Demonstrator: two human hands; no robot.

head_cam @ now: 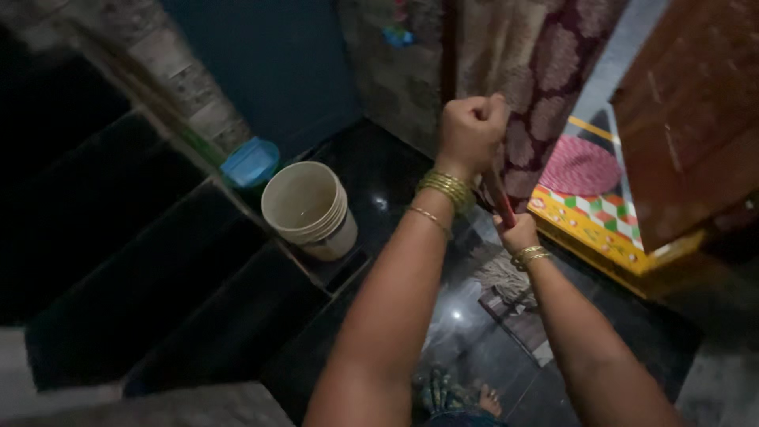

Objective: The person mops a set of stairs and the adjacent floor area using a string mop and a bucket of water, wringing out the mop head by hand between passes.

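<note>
My left hand (472,130) is raised in a fist around the top of a thin reddish stick (500,200). My right hand (518,232) grips the same stick lower down. Both wrists wear gold bangles. The stick slants down toward a pale stringy mop head (504,275) lying on the glossy black floor (371,174). Where the stick meets the mop head is hidden behind my right wrist. A maroon and beige patterned curtain (545,71) hangs just behind my hands.
A white bucket (308,209) stands on the floor beside dark steps (158,261), with a blue lidded container (250,162) behind it. At right are a brown wooden door (696,119), a yellow threshold with coloured tiles (601,229) and a pink round mat (581,166). My foot (490,400) shows below.
</note>
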